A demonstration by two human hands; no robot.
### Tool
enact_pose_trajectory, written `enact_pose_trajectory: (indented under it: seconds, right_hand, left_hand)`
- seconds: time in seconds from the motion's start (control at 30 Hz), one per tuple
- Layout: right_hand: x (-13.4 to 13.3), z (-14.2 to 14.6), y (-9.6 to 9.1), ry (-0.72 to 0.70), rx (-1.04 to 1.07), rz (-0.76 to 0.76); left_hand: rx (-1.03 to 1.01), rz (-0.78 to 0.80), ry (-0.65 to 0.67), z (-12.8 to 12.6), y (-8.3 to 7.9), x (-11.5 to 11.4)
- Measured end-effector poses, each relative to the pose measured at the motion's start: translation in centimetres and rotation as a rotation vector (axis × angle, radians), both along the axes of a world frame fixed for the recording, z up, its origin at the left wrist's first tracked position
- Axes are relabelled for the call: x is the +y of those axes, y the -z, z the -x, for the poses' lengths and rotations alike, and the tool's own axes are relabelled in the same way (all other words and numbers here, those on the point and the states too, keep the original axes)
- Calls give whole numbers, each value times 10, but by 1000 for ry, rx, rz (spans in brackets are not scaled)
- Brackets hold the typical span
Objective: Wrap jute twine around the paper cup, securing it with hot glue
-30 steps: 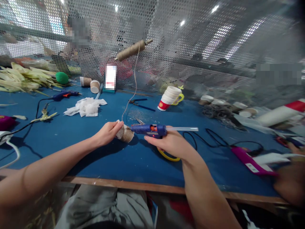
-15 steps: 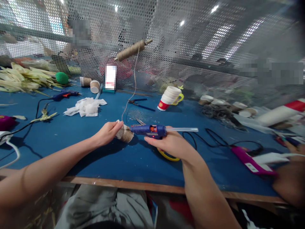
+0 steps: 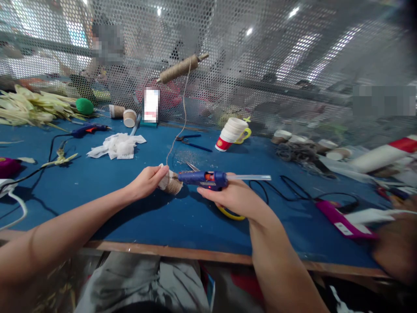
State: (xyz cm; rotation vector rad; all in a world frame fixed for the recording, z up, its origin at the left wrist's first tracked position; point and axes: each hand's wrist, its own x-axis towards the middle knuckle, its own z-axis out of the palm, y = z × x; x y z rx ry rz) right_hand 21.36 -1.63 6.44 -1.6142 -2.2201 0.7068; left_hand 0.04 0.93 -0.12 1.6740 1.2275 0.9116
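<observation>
My left hand (image 3: 148,181) is closed on a small paper cup (image 3: 173,186) partly wrapped in brown twine, tilted just above the blue table. A strand of twine (image 3: 184,104) runs from the cup up to a spool (image 3: 179,69) fixed to the mesh. In my right hand (image 3: 239,195) is a blue glue gun (image 3: 203,177), its nozzle at the cup's side and a clear glue stick (image 3: 250,177) poking out of its back. Scissors with yellow handles (image 3: 232,214) lie under that hand, mostly hidden.
Behind the table (image 3: 146,230) stands a perforated metal screen (image 3: 254,65). Stacked paper cups (image 3: 232,132), pliers (image 3: 195,142), white cloth pieces (image 3: 119,146) and a second glue gun (image 3: 89,130) lie beyond my hands. A purple power strip (image 3: 345,221) and another person's arm (image 3: 395,248) are at the right.
My hands, the cup and the glue gun stay almost where they were. At the far right, the other person's hand has shifted slightly.
</observation>
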Motion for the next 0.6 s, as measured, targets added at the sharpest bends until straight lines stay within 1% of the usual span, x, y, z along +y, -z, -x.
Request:
enact_pose_trajectory:
  seconds: [0.33,0.6]
  right_hand:
    - [-1,1,-1,-19,36,-13]
    - [-3,4,-4,5,23,24]
  left_hand:
    - [-4,19,14,0,1,1]
    - [4,22,13,1,1,1]
